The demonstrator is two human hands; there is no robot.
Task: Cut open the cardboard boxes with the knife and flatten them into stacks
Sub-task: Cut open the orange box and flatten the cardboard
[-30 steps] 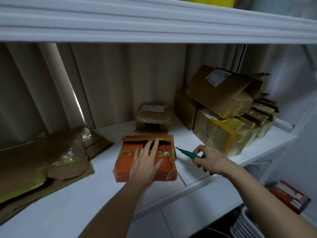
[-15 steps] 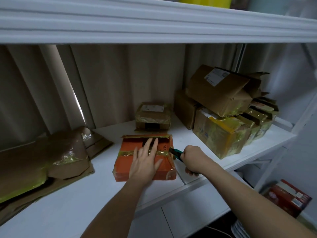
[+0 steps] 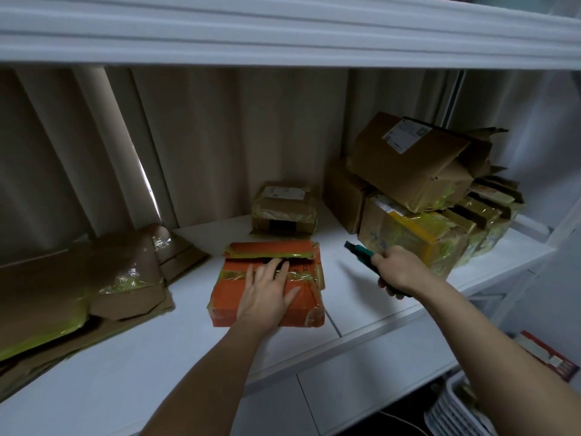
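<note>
An orange cardboard box [image 3: 229,297] wrapped in clear tape lies flat on the white shelf [image 3: 361,297]. Its far flap is split open along a dark slit. My left hand [image 3: 267,294] presses flat on its top, fingers straight and reaching to the slit. My right hand [image 3: 396,272] grips a green-handled knife [image 3: 358,248] to the right of the box, lifted off the shelf, its tip pointing up and left, apart from the box.
A small taped brown box [image 3: 284,212] stands behind the orange one. Several brown and yellow-taped boxes [image 3: 418,196] are piled at the right. Flattened cardboard [image 3: 63,297] lies stacked at the left. An upper shelf [image 3: 283,36] overhangs. A white basket [image 3: 456,410] sits below right.
My right hand had brought the knife to the orange box's right edge, then drew it back to the right and raised it. My left hand stays pressed on the box.
</note>
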